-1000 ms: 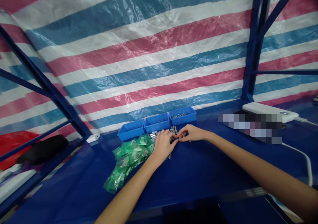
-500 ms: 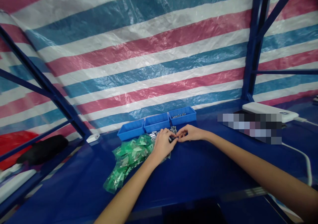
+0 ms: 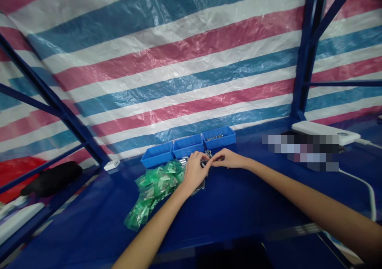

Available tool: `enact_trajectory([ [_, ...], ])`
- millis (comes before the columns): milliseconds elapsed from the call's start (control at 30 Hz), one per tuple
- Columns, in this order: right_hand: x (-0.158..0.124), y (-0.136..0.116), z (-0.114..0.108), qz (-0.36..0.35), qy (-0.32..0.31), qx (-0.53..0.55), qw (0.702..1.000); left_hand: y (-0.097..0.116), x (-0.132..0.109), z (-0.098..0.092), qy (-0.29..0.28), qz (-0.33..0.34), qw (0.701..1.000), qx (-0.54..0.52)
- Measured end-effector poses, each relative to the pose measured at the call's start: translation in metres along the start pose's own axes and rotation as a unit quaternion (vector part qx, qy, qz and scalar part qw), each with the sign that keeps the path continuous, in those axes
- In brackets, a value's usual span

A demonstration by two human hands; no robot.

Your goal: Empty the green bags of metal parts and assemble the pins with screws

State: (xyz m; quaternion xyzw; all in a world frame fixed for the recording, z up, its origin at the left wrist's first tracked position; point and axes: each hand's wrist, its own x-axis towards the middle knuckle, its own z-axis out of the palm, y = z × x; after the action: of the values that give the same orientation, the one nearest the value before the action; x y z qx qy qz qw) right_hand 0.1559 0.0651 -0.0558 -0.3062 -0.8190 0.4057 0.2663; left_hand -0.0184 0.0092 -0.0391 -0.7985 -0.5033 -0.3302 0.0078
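My left hand [image 3: 196, 168] is curled over the blue table, its thumb and fingers closed around a small dark and silvery metal part [image 3: 203, 162]. Fingertip to fingertip with it, my right hand [image 3: 228, 158] is pinched shut; whatever lies between its fingers is too small to name. Small loose metal pieces [image 3: 208, 154] lie just behind the hands. Shiny metal cylinders [image 3: 183, 161] rest left of my left hand, beside a heap of green and clear plastic packets [image 3: 161, 185]. Part of the metal pile is hidden under my left hand.
Three blue bins stand in a row behind the hands; the right bin [image 3: 219, 142] holds small metal parts. A white adapter [image 3: 112, 165] sits at the left. On the right are a white power bank [image 3: 325, 132], its cable, and a blurred-out object. Blue posts [image 3: 304, 62] frame the table.
My right hand's fingers have shifted slightly left and up against the left hand's fingertips. My left hand stays almost where it was, still curled.
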Motion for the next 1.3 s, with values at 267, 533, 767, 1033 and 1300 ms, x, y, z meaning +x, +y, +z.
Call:
enact_trajectory([
  [267,0.001,-0.003,0.008,-0.010,0.075,0.045,0.996,-0.008,0.003,0.003,0.012,-0.029,0.999,-0.019],
  [533,0.004,-0.001,0.004,0.027,0.161,0.076,0.984,0.001,0.003,-0.019,-0.058,-0.038,0.994,0.085],
  [767,0.005,0.007,-0.001,0.050,0.212,0.085,0.972,0.010,0.000,-0.035,-0.212,-0.028,0.969,0.121],
  [1033,0.005,0.007,0.000,0.043,0.202,0.077,0.975,0.010,0.003,-0.032,-0.226,-0.021,0.967,0.115],
  [1300,0.003,0.003,0.002,0.044,0.201,0.072,0.976,0.011,0.000,-0.026,-0.210,0.013,0.974,0.077],
])
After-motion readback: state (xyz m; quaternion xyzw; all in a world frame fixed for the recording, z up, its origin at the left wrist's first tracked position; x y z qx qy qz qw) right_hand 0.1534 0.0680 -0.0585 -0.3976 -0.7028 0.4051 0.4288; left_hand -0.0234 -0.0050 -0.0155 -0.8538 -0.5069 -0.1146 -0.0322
